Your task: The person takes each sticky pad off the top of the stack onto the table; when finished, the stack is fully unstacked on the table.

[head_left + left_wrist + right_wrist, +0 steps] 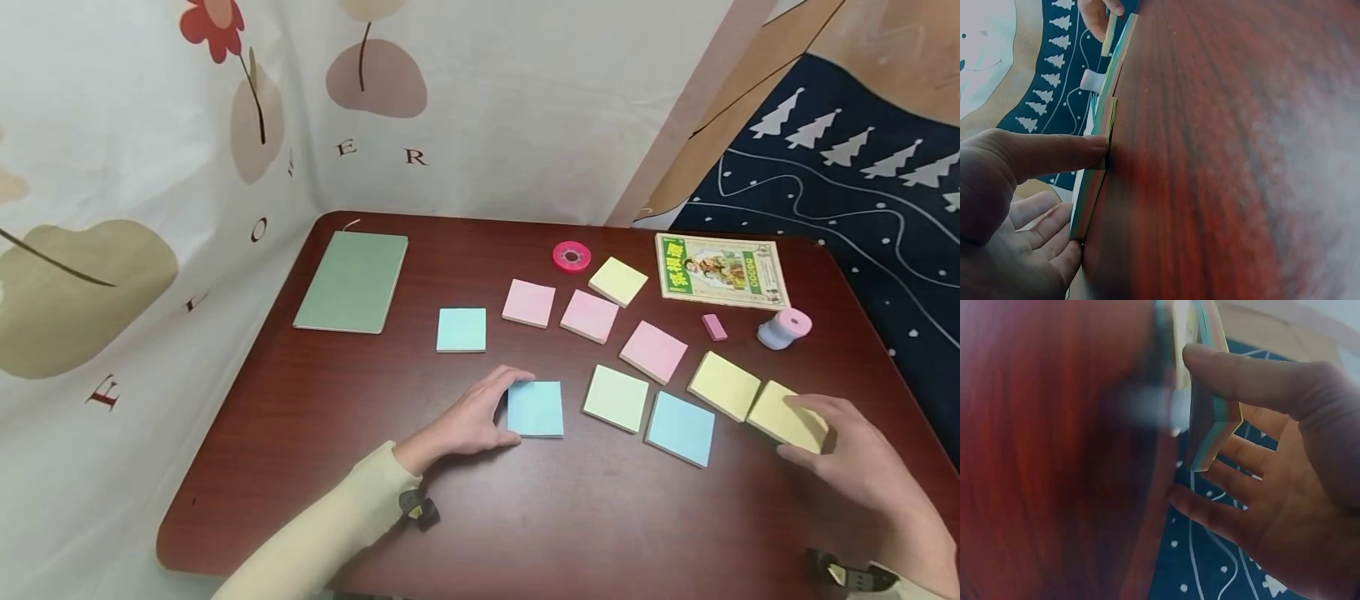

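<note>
My left hand [476, 415] pinches a blue sticky note pad [537, 410] on the table, its thumb at the near edge and fingers at the far edge. In the left wrist view, the pad's side shows coloured layers. At the right, my right hand [862, 454] grips a yellow sticky note pad [783, 417] between thumb and fingers. The right wrist view shows this pad [1213, 434] tilted, with its dark underside off the tabletop. Another yellow pad [724, 385] lies against its left side. Between the hands lie a green pad [616, 398] and a second blue pad [681, 428].
Farther back are several pink pads [654, 352], a yellow pad [618, 282] and a light blue pad [461, 330]. A green notebook [352, 282], red tape roll [572, 257], illustrated booklet [722, 271], pink eraser [714, 327] and pink-white cylinder [783, 328] lie around them.
</note>
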`<state>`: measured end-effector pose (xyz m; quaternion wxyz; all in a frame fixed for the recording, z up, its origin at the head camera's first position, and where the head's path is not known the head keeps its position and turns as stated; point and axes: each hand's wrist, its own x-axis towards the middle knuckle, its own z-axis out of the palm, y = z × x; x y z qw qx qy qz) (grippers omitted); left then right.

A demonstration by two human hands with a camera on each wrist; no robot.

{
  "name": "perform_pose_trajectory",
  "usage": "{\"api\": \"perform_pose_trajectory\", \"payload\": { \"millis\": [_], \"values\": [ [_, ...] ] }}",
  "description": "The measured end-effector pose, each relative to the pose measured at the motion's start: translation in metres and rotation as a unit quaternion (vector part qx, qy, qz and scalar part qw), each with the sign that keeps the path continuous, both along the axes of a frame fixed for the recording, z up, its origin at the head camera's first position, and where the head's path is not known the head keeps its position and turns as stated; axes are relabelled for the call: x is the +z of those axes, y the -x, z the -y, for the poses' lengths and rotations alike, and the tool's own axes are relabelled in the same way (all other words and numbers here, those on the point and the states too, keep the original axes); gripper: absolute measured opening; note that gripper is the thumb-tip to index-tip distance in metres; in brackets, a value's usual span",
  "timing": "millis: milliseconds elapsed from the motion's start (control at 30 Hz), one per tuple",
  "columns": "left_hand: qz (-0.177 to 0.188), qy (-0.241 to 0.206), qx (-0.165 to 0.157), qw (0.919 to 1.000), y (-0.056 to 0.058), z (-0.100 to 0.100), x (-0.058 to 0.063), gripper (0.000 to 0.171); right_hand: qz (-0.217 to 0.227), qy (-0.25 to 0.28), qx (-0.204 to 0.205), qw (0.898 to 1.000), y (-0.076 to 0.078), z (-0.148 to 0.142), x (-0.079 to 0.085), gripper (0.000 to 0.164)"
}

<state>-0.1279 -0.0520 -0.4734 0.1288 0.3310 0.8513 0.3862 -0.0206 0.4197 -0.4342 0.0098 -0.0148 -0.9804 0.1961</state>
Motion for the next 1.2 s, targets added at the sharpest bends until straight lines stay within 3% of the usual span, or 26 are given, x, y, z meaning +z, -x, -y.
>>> {"api": "perform_pose_trajectory", "payload": {
  "millis": [233, 500, 767, 1000, 1200],
  "values": [
    [-0.005, 0.004, -0.009, 0.9999, 0.001, 0.0, 0.0, 0.08, 0.017, -0.005, 0.007, 1.0, 0.001, -0.026, -0.011, 0.069],
    [-0.03, 0.009, -0.024, 0.9992, 0.003, 0.002, 0.002, 0.068, 0.039, 0.007, 0.023, 0.999, 0.006, -0.028, -0.014, 0.071],
    [-0.026, 0.017, -0.025, 0.9992, 0.003, 0.002, 0.0, 0.064, 0.028, 0.016, 0.034, 0.999, 0.007, -0.028, -0.018, 0.072],
    [-0.026, 0.012, -0.022, 0.9994, 0.003, 0.001, -0.001, 0.066, 0.038, 0.001, 0.011, 0.999, 0.009, -0.019, -0.006, 0.074],
    [-0.02, 0.007, -0.02, 0.9996, 0.004, 0.002, -0.001, 0.066, -0.002, 0.01, 0.033, 0.999, 0.018, 0.002, 0.012, 0.066]
  ]
}}
